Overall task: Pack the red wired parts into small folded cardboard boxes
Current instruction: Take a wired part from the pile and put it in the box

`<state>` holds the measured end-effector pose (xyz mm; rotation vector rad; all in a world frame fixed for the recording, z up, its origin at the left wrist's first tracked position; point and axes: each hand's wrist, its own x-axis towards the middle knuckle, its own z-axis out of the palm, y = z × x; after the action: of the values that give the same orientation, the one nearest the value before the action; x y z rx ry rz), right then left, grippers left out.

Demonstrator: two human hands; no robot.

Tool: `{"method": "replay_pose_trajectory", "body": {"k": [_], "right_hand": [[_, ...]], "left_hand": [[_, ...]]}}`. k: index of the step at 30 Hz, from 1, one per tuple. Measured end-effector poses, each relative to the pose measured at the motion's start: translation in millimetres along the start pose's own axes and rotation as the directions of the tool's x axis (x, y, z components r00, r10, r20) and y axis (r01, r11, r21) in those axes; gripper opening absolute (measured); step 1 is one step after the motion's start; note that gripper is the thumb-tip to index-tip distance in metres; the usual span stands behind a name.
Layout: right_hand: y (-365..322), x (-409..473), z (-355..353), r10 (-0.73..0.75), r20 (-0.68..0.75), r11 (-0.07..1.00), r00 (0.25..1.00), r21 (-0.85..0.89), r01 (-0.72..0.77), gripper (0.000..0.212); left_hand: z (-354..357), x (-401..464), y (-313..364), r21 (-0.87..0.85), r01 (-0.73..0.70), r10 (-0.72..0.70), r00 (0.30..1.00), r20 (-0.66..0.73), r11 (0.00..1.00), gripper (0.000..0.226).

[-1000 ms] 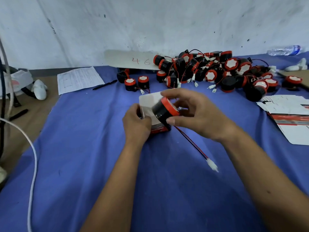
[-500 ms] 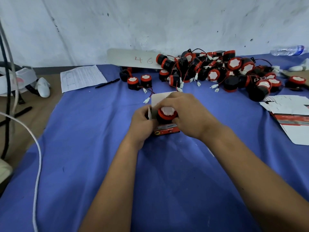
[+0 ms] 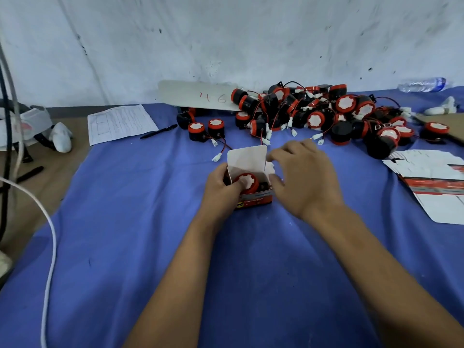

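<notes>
Box (image 3: 253,197): frame centre, lid up, between both hands.
Part (image 3: 247,182): inside, face up.
Left hand (image 3: 221,189): grips box's left side.
Right hand (image 3: 305,182): relaxed, at right flap, nearer.

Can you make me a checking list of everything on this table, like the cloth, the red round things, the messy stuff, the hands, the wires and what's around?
Surface: blue cloth covers the table.
Job's things: one red wired part sits in the small open box, lid flap up; pile of red wired parts behind; flat unfolded boxes at right.
Clutter: printed sheet, black pen, card marked 46, plastic bottle.
Hands: left hand grips the box, thumb on the part; right hand touches the box's right side flap.
Cables: white cable and black cable at left.
Surroundings: scuffed white wall.
</notes>
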<state>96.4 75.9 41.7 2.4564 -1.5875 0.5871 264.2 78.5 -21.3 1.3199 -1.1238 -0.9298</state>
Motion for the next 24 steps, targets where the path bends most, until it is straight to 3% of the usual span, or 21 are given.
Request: {"method": "replay_pose_trajectory", "body": {"k": [2,4,6,8,10,15,20,24], "right_hand": [[15,0,-10,0.19,0.253,0.982,0.949,-0.062,-0.18,0.028],[22,0,-17,0.241,0.38,0.957,0.893,0.057,-0.283,0.02],[17,1,-19,0.219,0.283,0.958,0.934,0.118,-0.26,0.013],[2,3,-15,0.179,0.123,0.978,0.976,0.09,-0.19,0.01],[-15,4,-9,0.124,0.056,0.991,0.991,0.05,-0.127,0.01],[-39,5,7,0.083,0.239,0.997,0.968,-0.019,-0.081,0.029],[-42,18,12,0.106,0.183,0.994,0.977,-0.051,-0.098,0.006],[-40,28,17,0.119,0.194,0.991,0.974,-0.075,-0.107,0.02]], "left_hand": [[1,2,-1,0.028,0.018,-0.017,0.999,-0.031,0.999,0.018],[3,3,-2,0.042,0.026,-0.023,0.998,-0.061,0.999,0.015],[6,3,-2,0.049,0.02,-0.016,0.997,-0.081,0.999,0.014],[7,2,-1,0.061,0.002,0.003,0.997,-0.08,0.998,0.015],[8,-1,-1,0.057,-0.02,0.023,0.998,-0.063,0.998,0.017],[8,-5,1,0.034,-0.03,0.031,0.999,-0.023,0.999,0.022],[10,-11,10,-0.063,0.004,0.0,0.998,0.055,0.998,0.029],[10,-10,14,-0.103,0.023,-0.015,0.997,0.078,0.994,0.041]]}}
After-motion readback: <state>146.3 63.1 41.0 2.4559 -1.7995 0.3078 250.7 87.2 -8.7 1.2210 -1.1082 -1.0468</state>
